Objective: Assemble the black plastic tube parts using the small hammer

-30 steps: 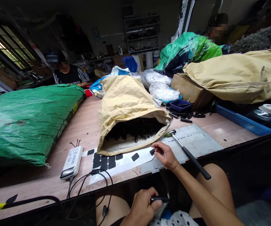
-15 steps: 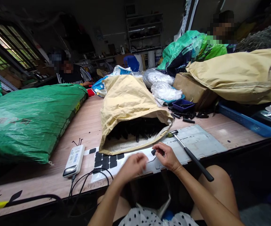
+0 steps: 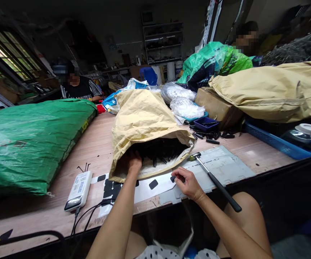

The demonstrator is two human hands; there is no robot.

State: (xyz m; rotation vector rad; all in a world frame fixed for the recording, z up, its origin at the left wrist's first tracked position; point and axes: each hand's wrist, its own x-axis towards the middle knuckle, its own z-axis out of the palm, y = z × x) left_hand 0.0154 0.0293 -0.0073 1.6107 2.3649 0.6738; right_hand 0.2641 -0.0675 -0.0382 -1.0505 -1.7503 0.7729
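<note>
My left hand (image 3: 134, 162) reaches into the mouth of a tan paper sack (image 3: 144, 118) lying on the wooden table; its fingers are buried among the black plastic parts (image 3: 161, 149) inside and I cannot see them. My right hand (image 3: 186, 183) rests on the table edge, fingers pinched on a small black pad (image 3: 173, 178) at the end of a white backing sheet (image 3: 144, 189) that carries more black square pads (image 3: 109, 186). A hammer (image 3: 215, 181) with a black handle lies on a grey metal plate (image 3: 222, 165) just right of that hand.
A large green sack (image 3: 28, 140) fills the table's left. A white power bank (image 3: 78, 190) with a black cable lies near the front edge. A cardboard box, plastic bags, a blue tray (image 3: 285, 145) and another tan sack (image 3: 274, 90) crowd the right. Two people sit behind.
My left hand rose from my lap, passed over the pad sheet and went into the sack's mouth. My right hand stayed pinched on the black pad.
</note>
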